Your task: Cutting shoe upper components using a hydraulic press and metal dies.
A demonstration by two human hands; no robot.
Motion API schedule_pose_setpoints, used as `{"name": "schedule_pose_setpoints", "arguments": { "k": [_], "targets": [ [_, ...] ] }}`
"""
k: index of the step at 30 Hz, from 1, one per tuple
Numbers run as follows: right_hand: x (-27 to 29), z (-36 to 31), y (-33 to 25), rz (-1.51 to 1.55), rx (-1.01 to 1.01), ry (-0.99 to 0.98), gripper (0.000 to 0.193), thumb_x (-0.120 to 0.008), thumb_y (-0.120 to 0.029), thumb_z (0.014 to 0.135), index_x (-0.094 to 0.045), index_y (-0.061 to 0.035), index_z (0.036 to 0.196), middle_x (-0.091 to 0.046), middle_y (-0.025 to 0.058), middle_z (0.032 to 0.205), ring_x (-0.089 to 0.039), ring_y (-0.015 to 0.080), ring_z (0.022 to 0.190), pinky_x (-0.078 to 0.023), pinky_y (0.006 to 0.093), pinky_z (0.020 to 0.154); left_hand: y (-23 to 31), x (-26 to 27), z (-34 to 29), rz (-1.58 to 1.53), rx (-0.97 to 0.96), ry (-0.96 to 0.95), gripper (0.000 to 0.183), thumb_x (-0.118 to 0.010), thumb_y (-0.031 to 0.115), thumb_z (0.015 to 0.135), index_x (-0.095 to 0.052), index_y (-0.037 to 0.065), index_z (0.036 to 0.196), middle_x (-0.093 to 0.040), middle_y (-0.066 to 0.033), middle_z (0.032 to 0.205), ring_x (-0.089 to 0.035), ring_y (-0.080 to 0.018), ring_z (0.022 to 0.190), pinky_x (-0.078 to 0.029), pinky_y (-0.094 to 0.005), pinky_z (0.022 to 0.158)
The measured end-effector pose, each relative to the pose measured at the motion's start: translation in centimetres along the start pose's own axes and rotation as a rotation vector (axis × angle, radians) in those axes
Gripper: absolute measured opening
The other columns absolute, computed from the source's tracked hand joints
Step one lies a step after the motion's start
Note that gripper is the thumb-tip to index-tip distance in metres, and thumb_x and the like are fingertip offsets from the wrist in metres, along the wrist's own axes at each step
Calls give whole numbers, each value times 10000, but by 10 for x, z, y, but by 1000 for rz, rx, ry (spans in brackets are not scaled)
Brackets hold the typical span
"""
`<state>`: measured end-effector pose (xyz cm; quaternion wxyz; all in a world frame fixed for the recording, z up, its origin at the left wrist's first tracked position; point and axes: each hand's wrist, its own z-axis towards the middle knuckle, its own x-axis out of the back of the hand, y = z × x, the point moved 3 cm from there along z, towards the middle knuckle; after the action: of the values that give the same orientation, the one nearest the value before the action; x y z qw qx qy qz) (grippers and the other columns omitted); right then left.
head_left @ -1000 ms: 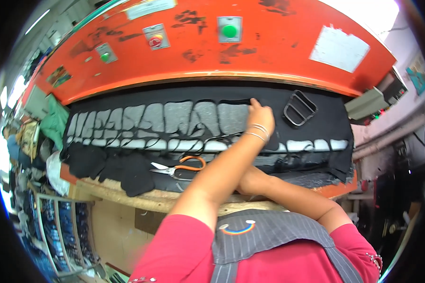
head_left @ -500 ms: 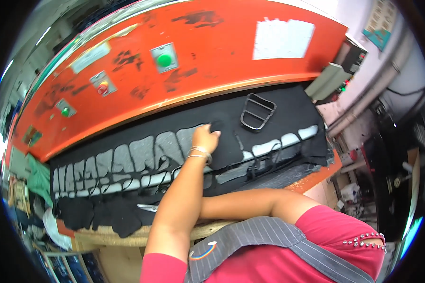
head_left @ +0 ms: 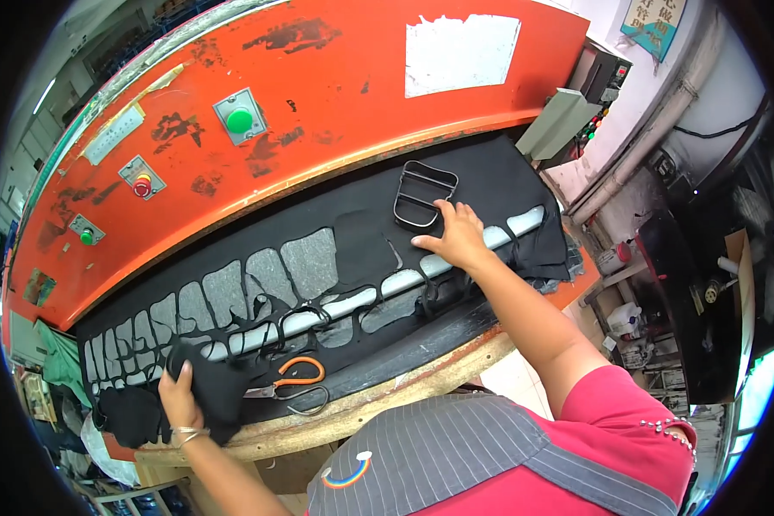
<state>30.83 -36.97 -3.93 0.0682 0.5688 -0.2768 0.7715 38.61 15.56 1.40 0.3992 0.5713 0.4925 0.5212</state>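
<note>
At the lower left, my left hand (head_left: 179,397) is closed on a dark cut fabric piece (head_left: 219,389), held over the stack of black pieces (head_left: 129,414). My right hand (head_left: 457,236) reaches across the black sheet (head_left: 365,202) with thumb and fingers apart. Its fingertips are at the near right edge of a metal-strip cutting die (head_left: 424,225), a rounded frame with crossbars; whether they touch it I cannot tell. Left of the die, a row of cut-out openings (head_left: 311,262) shows a grey surface beneath. Scissors (head_left: 301,371) with one orange handle lie near the front edge.
An orange machine beam (head_left: 335,95) spans the back, carrying a green button (head_left: 240,120) and a red button (head_left: 143,184). A control box (head_left: 598,77) stands at the right end. The worn wooden edge (head_left: 361,400) runs along the front.
My left hand has moved from the last cut-out to the lower left with a fabric piece. My right hand has come out from behind my left arm to the die. The view has shifted.
</note>
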Motion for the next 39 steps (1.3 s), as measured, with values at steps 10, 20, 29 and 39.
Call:
{"name": "schedule_pose_setpoints", "arguments": {
  "k": [10,20,29,39],
  "targets": [
    [-3,37,51,411,177,-263,648,-862,-262,582,-540,-78,1113,-566,149,1088,-529,330,1078,-428,385,917,26,-158,9,636,-503,-148,350,-644,182,830,-600,24,1139,-607,-162,1143,-560,-318,1091,-422,-384,959],
    [-7,33,34,420,267,-485,725,-892,-252,552,-537,-101,1166,-400,235,1422,-273,339,1395,-184,414,1152,-16,-348,11,996,-655,-603,489,-525,261,900,-467,63,1343,-423,-99,1432,-353,-253,1350,-268,-434,1106],
    [-13,36,42,361,553,-337,695,-863,-336,550,-528,-84,1106,-475,277,1329,-344,381,1345,-195,483,1142,-20,-363,-44,900,-654,-572,594,-563,278,859,-411,29,1376,-353,-123,1456,-248,-283,1394,-134,-561,1107],
    [-16,71,38,386,516,-421,669,-838,-311,582,-516,-75,1118,-471,292,1320,-334,394,1348,-188,491,1142,-2,-373,-14,890,-588,-655,611,-563,288,859,-398,38,1391,-329,-131,1472,-211,-306,1407,-116,-551,1113]
  ]
}}
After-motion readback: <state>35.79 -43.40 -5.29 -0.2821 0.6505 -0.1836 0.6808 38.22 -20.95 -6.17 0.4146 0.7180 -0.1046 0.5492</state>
